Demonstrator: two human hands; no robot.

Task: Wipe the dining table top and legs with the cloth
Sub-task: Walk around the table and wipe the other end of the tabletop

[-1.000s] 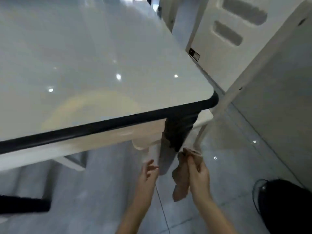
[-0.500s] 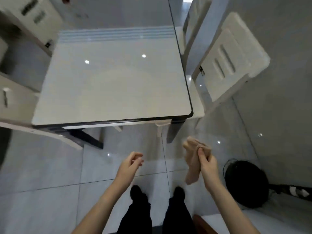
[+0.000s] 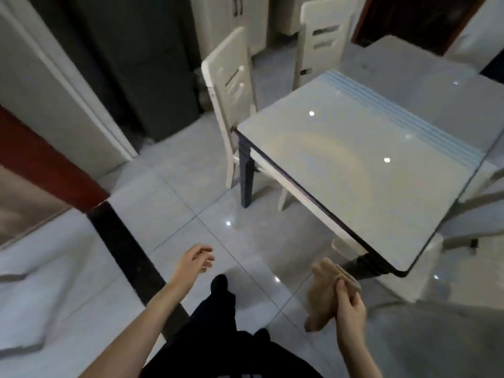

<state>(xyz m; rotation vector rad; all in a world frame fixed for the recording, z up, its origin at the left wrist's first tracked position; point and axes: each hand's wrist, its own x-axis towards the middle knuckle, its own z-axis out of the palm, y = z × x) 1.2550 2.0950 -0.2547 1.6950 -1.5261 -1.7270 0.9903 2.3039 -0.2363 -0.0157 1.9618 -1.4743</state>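
The dining table (image 3: 362,170) has a glossy pale glass top with a black edge and fills the right half of the view. One dark leg (image 3: 246,175) stands at its far left corner; another dark leg (image 3: 360,266) is at the near corner. My right hand (image 3: 350,309) grips a beige cloth (image 3: 323,293) that hangs down just left of and below that near corner, apart from the table. My left hand (image 3: 195,261) hovers over the floor with loosely curled fingers and holds nothing.
A white chair (image 3: 231,99) is tucked at the table's left side and a second white chair (image 3: 321,39) stands at the far end. A third chair (image 3: 474,214) shows at the right. A dark fridge (image 3: 136,64) and a red-brown door frame (image 3: 46,165) are at the left. My dark trousers (image 3: 218,323) are below.
The view has swung left and back from the table, which now sits at the right. My right hand has kept hold of the cloth. My left hand has drifted left, away from the leg.
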